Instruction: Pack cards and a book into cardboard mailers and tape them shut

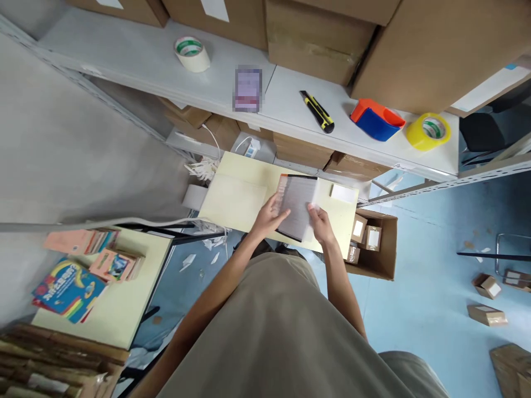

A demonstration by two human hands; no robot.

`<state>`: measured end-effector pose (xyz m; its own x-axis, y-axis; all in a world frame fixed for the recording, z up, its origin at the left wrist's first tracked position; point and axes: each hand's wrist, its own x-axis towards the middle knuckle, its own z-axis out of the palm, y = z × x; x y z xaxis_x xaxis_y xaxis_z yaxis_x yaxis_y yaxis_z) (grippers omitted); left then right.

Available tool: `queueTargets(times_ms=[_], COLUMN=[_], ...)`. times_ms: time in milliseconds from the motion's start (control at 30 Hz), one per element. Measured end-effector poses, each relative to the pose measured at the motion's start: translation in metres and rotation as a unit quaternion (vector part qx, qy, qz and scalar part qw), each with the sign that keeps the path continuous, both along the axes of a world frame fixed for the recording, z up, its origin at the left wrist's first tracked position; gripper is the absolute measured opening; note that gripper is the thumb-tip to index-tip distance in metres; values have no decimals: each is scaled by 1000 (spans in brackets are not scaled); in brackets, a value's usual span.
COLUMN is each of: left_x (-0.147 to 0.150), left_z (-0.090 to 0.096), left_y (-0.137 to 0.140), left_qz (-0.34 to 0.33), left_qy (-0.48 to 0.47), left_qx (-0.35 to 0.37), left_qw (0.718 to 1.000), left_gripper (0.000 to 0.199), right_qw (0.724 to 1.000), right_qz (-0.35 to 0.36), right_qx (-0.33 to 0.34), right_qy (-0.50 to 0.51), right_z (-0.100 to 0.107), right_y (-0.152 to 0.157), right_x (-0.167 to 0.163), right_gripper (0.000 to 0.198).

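Above a pale yellow table [232,202], both of my hands hold a thick grey book [295,204] with dark ends and an orange corner. My left hand [269,217] grips its left side, the thumb lying across the cover. On the opposite side, my right hand [320,222] has its fingers closed around the pale page edge. The fingers beneath the book are hidden. A small white stack, perhaps labels [343,193], lies on the table to the right of the book.
The shelf [282,105] ahead carries masking tape [192,53], a box cutter [317,112], an orange-and-blue tape dispenser [376,119], yellow tape [428,131] and cartons. An open carton [385,246] with small boxes stands right. Books [68,287] lie on a side table [143,287] at left.
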<state>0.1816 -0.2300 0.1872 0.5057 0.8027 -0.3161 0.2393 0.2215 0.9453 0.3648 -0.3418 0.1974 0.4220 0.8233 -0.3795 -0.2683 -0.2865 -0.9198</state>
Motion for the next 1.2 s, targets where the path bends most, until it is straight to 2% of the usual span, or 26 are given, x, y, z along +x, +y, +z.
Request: queueTargets(times_ms=[133,267,400,467,533,600,700,733,800,900,1000,1100,1200], left_x=[0,-11,-30,-45,-66,-91,-127,-137,-152,-165,-168,-163,-157], left_z=[-5,5,10,5,-5,-16,-32,-38,-52,-82,-123,-163,-192], left_y=[-16,-7,24,48,77,106,144,155,175,206,238,267,284], left_qz=[-89,-134,-144,-117,-78,-40,-5,0,-1,-13,1,24,13], left_qy=[125,246,274,267,226,145,7,-24,-55,-32,62,148,166], left_qx=[81,144,171,151,100,20,-94,-119,-147,-135,-66,-15,5], left_qw=[985,949,935,945,966,988,995,993,988,990,996,989,986], left_gripper=[85,79,64,50,32,19,29,34,43,44,41,53,70], right_qw=[997,996,997,998,998,997,981,980,985,992,992,991,986], right_qz=[7,13,30,54,55,0,-90,-94,-76,-69,-75,-64,-62], right_qx=[-8,-26,-18,-13,-23,-69,-162,-173,-157,-109,-103,-118,-148], right_qy=[-70,-84,-64,-20,-3,-42,-62,-38,8,9,-8,-20,-43], right_z=[-10,-14,-15,-18,-24,-32,-49,-56,-70,-94,-120,-145,-164], right_y=[26,43,69,84,99,111,125,131,147,182,220,249,266], right_x=[-37,-66,-93,-104,-107,-105,-101,-102,-110,-131,-151,-165,-172], right_gripper=[65,64,61,60,64,72,86,89,85,65,43,42,38])
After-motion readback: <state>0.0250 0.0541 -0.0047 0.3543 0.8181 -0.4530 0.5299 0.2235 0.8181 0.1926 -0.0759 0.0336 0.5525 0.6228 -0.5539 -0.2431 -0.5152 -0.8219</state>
